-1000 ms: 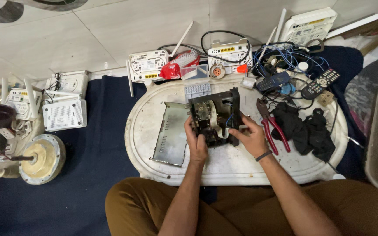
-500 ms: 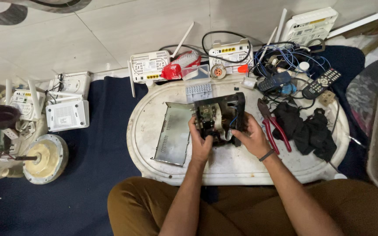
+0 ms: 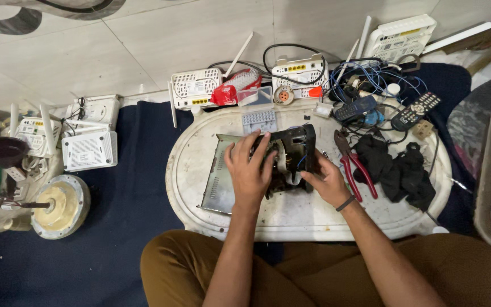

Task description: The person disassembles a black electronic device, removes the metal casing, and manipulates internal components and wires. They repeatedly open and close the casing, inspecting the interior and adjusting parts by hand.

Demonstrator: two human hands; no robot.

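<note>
Black unit [image 3: 294,156]: opened electronic casing, innards and wires exposed; sits mid-tray, propped up between both hands.
Tray [image 3: 291,219]: white oval, stained, lies on a dark blue mat [image 3: 126,227] on the floor.
Left hand [image 3: 250,170]: fingers spread, laid over the unit's left side, pressing on it rather than closed around it.
Right hand [image 3: 324,181]: wraps the unit's lower right edge, fingers curled in a grasp; dark band on wrist.
Metal cover [image 3: 217,185]: perforated sheet, flat on tray, just left of the unit, partly under the left hand.
Pliers [image 3: 352,165]: red handles, on tray just right of the right hand.
Black cloth [image 3: 396,167]: bunched, right of pliers.
Remote [image 3: 416,111]: near tray's far right rim, among blue wires.
Routers [image 3: 197,88]: white, several, along the tray's far edge and off to the left.
Person: seated, brown trousers.
</note>
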